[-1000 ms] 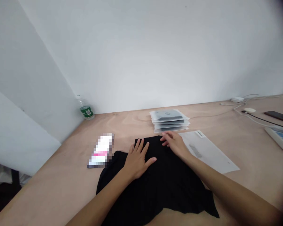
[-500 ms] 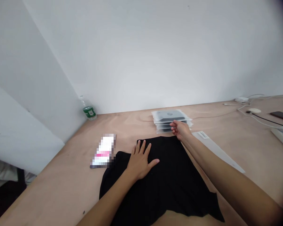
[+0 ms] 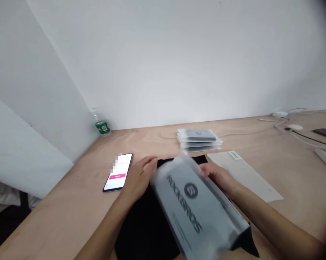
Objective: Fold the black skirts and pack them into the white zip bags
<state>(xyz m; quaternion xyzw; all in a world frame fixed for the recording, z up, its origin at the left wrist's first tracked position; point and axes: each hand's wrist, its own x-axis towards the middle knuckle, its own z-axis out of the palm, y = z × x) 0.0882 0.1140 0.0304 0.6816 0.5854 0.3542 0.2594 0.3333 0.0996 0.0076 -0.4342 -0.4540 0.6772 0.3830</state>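
Note:
My right hand [image 3: 217,177] grips a translucent plastic bag [image 3: 192,202] with grey printing and a round logo, holding it tilted above a black garment [image 3: 143,234]. The bag hides most of the garment and is blurred by motion. My left hand [image 3: 135,178] is raised at the bag's left edge, its fingers near the plastic. Whether those fingers hold the bag, I cannot tell. A stack of similar bags [image 3: 199,140] lies flat beyond the garment.
A smartphone [image 3: 117,172] lies left of the garment on the plywood table [image 3: 70,187], and a white sheet [image 3: 245,176] lies to the right. A water bottle [image 3: 101,124] stands in the far corner. Cables, a white charger [image 3: 279,114] and a dark phone [image 3: 325,133] lie at far right.
My right hand has brought a bag from the stack over the black garment. My left hand has lifted off the garment and moved left to the bag's edge.

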